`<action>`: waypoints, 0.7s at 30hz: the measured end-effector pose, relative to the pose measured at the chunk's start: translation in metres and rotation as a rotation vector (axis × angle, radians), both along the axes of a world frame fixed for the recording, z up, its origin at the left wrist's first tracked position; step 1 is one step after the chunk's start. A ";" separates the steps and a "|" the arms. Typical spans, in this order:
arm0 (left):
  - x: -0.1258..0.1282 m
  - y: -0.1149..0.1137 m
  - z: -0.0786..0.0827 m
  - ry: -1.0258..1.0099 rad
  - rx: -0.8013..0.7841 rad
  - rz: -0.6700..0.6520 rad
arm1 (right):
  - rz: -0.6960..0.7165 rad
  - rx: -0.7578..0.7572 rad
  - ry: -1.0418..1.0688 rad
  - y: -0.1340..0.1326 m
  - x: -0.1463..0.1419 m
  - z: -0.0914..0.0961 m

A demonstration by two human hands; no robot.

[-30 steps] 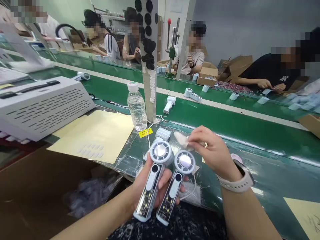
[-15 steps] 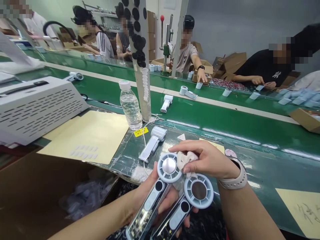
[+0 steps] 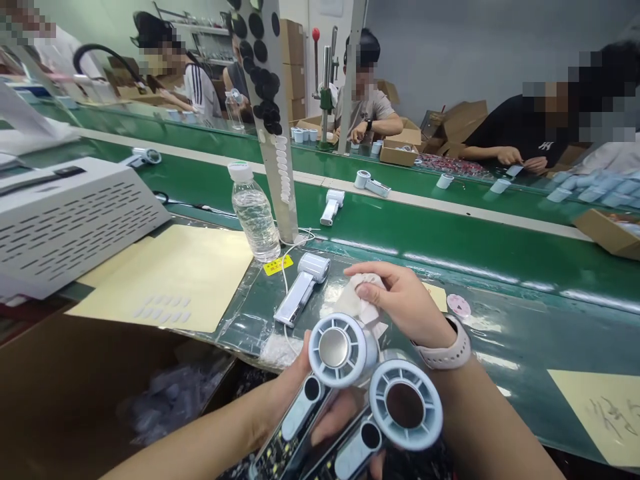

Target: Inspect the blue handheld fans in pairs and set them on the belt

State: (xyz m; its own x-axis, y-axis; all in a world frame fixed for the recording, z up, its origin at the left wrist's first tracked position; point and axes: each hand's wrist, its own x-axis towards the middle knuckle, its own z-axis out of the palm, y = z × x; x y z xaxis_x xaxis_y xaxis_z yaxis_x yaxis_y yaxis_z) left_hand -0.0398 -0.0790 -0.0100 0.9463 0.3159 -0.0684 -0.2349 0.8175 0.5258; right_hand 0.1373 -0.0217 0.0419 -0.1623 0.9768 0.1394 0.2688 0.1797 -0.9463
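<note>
Two light-blue handheld fans are in my left hand (image 3: 287, 373), side by side with their round heads up. The left fan (image 3: 337, 349) has a shiny silver disc at its centre; the right fan (image 3: 406, 405) has a dark one. Circuit parts show through their clear handles. My right hand (image 3: 403, 300) pinches a crumpled white cloth (image 3: 364, 297) just beyond the left fan's head, over the bench. Another fan (image 3: 303, 287) lies on the bench, left of the cloth. Part of my left hand's fingers is hidden behind the handles.
A water bottle (image 3: 254, 213) stands beside a post (image 3: 273, 133) bearing black and white stickers. At the left are a vented white machine (image 3: 75, 220) and yellow paper (image 3: 200, 280). Fans and cups lie along the green conveyor (image 3: 400, 227). Co-workers sit across it.
My right hand has moved with the cloth away from the left fan's head, towards the bench. Both fans have come nearer the camera. A co-worker across the conveyor has drawn an arm back.
</note>
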 end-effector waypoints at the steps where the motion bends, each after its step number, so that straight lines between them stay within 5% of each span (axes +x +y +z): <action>1: 0.002 0.000 0.002 -0.029 -0.014 -0.026 | -0.082 0.000 0.011 0.006 0.001 -0.007; 7: -0.002 0.004 0.004 -0.134 -0.125 -0.014 | -0.480 0.084 -0.109 0.033 0.027 -0.029; 10: -0.011 0.007 0.005 -0.006 -0.033 0.200 | -0.561 0.104 -0.215 0.015 0.037 -0.031; 12: -0.015 0.010 0.008 0.141 0.105 0.445 | -0.434 -0.022 -0.137 -0.007 0.032 -0.034; 15: -0.014 0.016 0.012 0.275 0.265 0.753 | -0.073 -0.309 0.336 -0.041 0.009 -0.039; 18: -0.009 0.023 0.019 0.303 0.306 0.817 | 0.050 -0.370 0.708 -0.058 -0.013 -0.039; 21: -0.006 0.028 0.028 0.315 0.253 0.793 | 0.015 -0.401 0.822 -0.061 -0.019 -0.035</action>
State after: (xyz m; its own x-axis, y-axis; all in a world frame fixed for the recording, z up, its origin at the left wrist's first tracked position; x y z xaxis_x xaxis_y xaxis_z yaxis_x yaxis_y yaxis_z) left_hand -0.0455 -0.0508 0.0184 0.3922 0.9110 -0.1279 -0.4962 0.3266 0.8045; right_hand 0.1183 -0.0830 0.0065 -0.1751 0.9756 -0.1325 -0.5170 -0.2057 -0.8309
